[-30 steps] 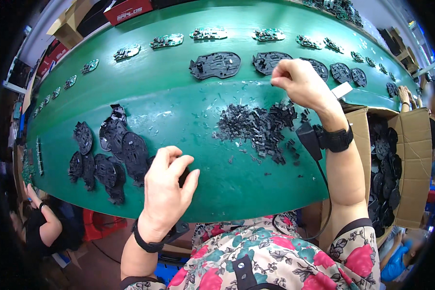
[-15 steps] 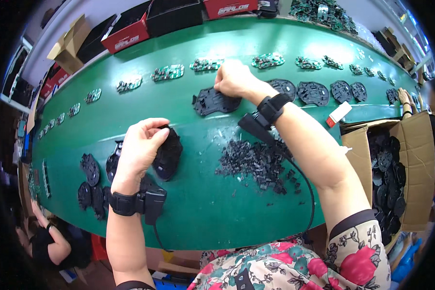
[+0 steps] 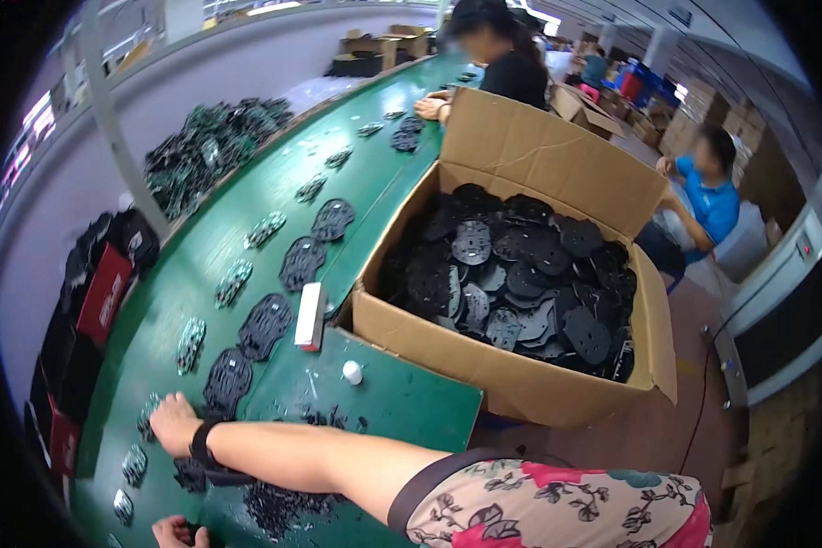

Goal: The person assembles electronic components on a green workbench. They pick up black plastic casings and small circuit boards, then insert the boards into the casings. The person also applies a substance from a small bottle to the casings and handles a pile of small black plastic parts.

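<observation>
My right hand (image 3: 175, 426) is over the row of green circuit boards, its curled fingers on a circuit board (image 3: 145, 418) that juts out beside them. The hand partly covers that board. A black plastic shell (image 3: 190, 477) lies by my right wrist, which wears a black strap. At the lower edge, my left hand (image 3: 166, 532) is cut off by the frame, with thumb and fingers closed about a black plastic shell (image 3: 193, 530), little of which shows. Between me and the right forearm spreads a heap of small black pieces (image 3: 279, 513).
More black shells (image 3: 265, 326) line the green table. A white and red small box (image 3: 310, 316) and a white cap (image 3: 352, 372) stand near a large cardboard box (image 3: 511, 388) of black shells. Scrap boards (image 3: 212, 151) pile by the wall. Other people work beyond.
The view has swung to the right, bringing the cardboard box and other people into sight. My right hand has left the black shell and moved to the circuit boards beyond it.
</observation>
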{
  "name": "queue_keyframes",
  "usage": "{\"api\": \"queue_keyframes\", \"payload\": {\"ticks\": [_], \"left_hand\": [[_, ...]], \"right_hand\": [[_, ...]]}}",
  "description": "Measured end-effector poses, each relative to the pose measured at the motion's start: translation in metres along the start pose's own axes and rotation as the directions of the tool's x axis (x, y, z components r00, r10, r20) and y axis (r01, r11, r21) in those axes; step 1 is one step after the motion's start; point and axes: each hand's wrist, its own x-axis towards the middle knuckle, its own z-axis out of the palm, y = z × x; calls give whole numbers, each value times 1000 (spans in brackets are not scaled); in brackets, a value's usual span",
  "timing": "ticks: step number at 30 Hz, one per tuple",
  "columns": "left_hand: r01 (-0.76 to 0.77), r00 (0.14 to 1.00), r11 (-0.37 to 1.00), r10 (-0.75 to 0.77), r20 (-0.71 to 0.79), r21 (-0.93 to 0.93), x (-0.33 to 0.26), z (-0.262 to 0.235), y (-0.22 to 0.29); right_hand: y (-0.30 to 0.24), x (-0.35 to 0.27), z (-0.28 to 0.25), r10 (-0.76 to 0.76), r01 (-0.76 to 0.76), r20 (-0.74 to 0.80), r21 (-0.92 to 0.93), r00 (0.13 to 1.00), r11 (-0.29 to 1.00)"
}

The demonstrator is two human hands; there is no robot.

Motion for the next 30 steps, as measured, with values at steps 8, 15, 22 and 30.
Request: {"api": "queue_keyframes", "payload": {"ticks": [8, 15, 22, 30], "left_hand": [[-2, 1000, 1000, 2, 25, 30, 19, 2, -20], [138, 990, 958, -135, -27, 250, 54, -4, -52], [290, 957, 822, -247, -152, 491, 55, -6, -75], [318, 948, 744, -270, -171, 588, 54, 4, -99]], "right_hand": [[-10, 14, 23, -3, 4, 10, -29, 1000, 1000], [-12, 29, 18, 37, -38, 62, 22, 997, 999], [0, 21, 14, -19, 16, 42, 64, 999, 998], [-17, 12, 15, -55, 65, 53, -197, 997, 978]]}}
